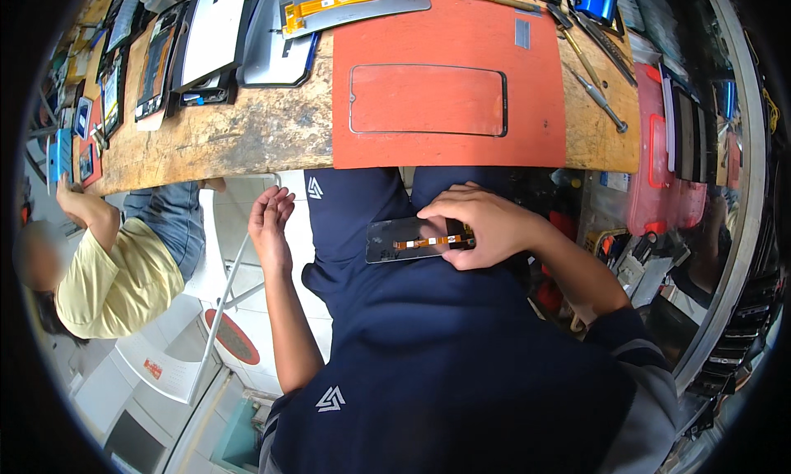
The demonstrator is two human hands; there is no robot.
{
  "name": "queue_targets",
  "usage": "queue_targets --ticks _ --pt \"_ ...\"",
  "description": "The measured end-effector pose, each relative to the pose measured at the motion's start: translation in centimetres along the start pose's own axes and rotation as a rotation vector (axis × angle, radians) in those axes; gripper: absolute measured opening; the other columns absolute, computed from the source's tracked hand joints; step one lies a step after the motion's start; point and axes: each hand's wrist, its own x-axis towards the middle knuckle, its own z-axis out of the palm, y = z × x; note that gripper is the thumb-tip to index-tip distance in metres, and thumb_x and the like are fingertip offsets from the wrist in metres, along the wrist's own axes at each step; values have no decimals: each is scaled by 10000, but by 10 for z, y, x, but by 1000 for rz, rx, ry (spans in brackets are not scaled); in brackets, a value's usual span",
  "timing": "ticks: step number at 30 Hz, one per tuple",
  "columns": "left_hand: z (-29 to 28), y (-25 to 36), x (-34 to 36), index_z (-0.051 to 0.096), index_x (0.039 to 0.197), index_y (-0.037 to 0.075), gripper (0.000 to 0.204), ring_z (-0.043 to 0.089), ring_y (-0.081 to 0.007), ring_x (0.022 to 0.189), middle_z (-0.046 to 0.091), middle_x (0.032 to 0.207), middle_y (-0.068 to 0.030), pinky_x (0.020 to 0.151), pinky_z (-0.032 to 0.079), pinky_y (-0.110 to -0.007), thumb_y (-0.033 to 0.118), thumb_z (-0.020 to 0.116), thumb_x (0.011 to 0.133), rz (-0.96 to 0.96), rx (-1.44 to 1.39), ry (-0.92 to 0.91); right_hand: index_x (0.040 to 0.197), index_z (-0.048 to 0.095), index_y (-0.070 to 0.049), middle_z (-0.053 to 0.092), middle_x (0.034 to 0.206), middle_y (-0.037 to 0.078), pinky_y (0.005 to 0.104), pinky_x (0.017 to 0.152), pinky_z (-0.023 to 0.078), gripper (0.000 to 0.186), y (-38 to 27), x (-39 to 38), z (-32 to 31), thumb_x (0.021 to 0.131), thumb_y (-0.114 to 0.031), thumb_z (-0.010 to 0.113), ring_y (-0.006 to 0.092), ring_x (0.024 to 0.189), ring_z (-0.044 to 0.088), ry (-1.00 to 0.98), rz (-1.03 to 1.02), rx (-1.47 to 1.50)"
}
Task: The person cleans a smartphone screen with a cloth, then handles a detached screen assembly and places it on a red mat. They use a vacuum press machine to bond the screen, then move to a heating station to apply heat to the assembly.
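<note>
My right hand (482, 222) grips a phone screen (381, 247) over my lap, fingers across its right end and thumb below. The panel's dark back faces up, with an orange flex cable (428, 242) along it and a handwritten mark. To the left of my knees, my left hand (270, 218) is raised, its fingers curled in together; I see nothing in them. A thin black phone frame outline, or clear front glass with a black border (428, 133), lies on the orange-red mat (453, 152) at the bench's front. Neither hand touches it.
Several phone panels and parts fill the wooden bench (247, 144) at left, including a grey panel (404, 0). Screwdrivers (597, 103) and tweezers (606, 45) lie at right. A pink case (651, 185) stands beside the bench. Another person (124, 268) sits at left by a white chair (177, 367).
</note>
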Motion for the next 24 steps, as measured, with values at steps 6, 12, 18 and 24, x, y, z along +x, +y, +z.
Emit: queue_targets --ticks 6,12,18,24 --pt "39 -10 -10 585 1466 -51 430 586 -274 1371 664 1420 -194 1193 404 -378 176 559 1101 -257 294 22 1333 673 84 718 1218 215 435 1048 498 621 -26 -16 -25 901 -361 690 299 1123 684 210 -253 775" --pt "79 56 -35 652 1345 -66 308 661 -204 1178 715 1294 -158 1071 487 -334 81 615 1077 384 302 -30 1422 572 158 666 1323 330 464 1127 469 820 -42 -16 -16 992 -538 518 376 1241 662 269 -326 1200" --pt "90 109 -58 662 1164 -69 179 658 -193 1038 695 1112 -144 971 524 -338 4 525 1075 849 334 236 1597 410 72 569 1475 354 444 1105 478 779 -56 34 12 1035 -462 481 360 1232 655 177 -286 1708" --pt "94 106 -91 648 1092 -60 160 644 -293 975 674 1019 -185 903 540 -394 -70 536 979 1058 409 115 1571 459 81 552 1477 386 478 1110 473 798 -73 70 25 988 -462 508 408 1256 634 146 -235 1735"
